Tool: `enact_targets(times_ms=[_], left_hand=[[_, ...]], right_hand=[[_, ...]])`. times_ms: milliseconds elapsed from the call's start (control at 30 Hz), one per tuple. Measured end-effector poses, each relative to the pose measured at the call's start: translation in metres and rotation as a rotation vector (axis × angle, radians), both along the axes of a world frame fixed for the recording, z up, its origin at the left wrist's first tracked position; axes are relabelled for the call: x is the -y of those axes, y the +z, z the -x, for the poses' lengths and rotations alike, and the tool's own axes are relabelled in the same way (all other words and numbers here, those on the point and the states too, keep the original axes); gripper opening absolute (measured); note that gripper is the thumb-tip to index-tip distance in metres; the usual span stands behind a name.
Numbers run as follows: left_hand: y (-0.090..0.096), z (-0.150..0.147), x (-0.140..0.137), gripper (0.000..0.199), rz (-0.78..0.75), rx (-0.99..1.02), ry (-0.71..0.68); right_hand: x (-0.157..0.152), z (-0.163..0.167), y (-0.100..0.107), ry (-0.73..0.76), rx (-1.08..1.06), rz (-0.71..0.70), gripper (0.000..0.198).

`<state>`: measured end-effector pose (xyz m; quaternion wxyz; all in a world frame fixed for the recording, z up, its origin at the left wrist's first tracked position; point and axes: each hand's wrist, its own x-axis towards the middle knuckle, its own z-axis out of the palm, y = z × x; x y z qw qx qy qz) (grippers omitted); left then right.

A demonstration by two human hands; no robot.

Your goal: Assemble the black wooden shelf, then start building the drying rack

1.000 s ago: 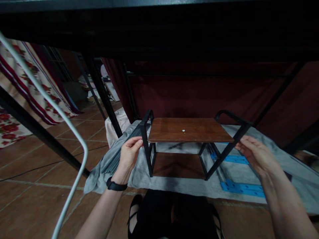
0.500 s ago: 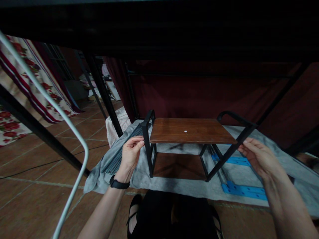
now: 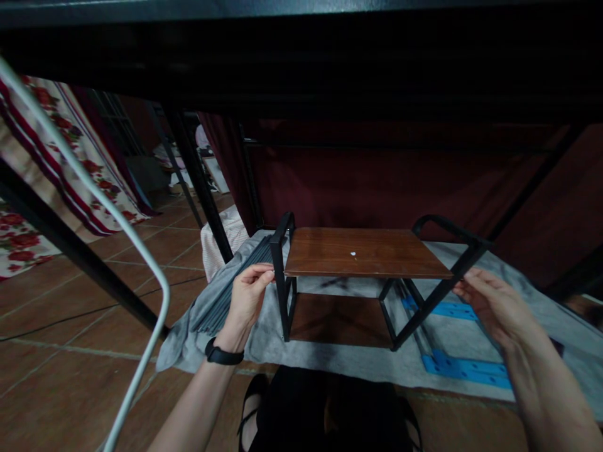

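A small two-tier shelf with a wood-grain upper board (image 3: 362,252) and black metal side frames stands in front of me. Beneath is a darker lower board (image 3: 342,320). My left hand (image 3: 249,292), with a black band on the wrist, pinches a tiny shiny piece, seemingly a screw (image 3: 274,271), against the outer face of the left side frame (image 3: 279,276), level with the upper board. At the right side frame (image 3: 438,295), my right hand (image 3: 490,298) has its fingers closed together near the upper board's corner; what they hold is hidden.
Grey cloth (image 3: 325,363) lies under the shelf. Grey rods (image 3: 240,289) lie on it to the left, blue-ended parts (image 3: 466,370) to the right. A dark tabletop edge (image 3: 301,9) hangs overhead. A pale bent tube (image 3: 141,245) crosses the left side.
The view has tilted slightly, so the shelf and both hands appear a little lower. Both hands keep their places at the side frames; the left pinch looks much the same.
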<state>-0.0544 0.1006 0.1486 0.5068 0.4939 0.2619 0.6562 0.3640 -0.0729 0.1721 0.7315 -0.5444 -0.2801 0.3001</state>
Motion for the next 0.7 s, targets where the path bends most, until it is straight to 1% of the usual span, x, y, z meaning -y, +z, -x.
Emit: enact_targets(times_ms=[233, 433, 567, 633, 700], left_hand=[[-0.005, 0.003, -0.004, 0.018, -0.015, 0.0, 0.023], [-0.008, 0.006, -0.004, 0.025, 0.04, 0.027, -0.045], [0.004, 0.0, -0.013, 0.031, 0.157, 0.067, -0.053], [0.013, -0.006, -0.026, 0.036, 0.211, 0.064, -0.061], [0.021, -0.012, -0.045, 0.039, 0.218, 0.041, -0.071]], right_hand=[[-0.001, -0.003, -0.003, 0.021, 0.011, 0.012, 0.031], [0.001, -0.005, -0.005, 0.003, 0.001, 0.002, 0.026], [-0.007, -0.014, -0.006, 0.003, -0.006, -0.017, 0.021], [-0.016, -0.02, -0.005, 0.004, -0.009, -0.026, 0.015], [-0.029, -0.025, -0.003, -0.018, -0.007, -0.025, 0.01]])
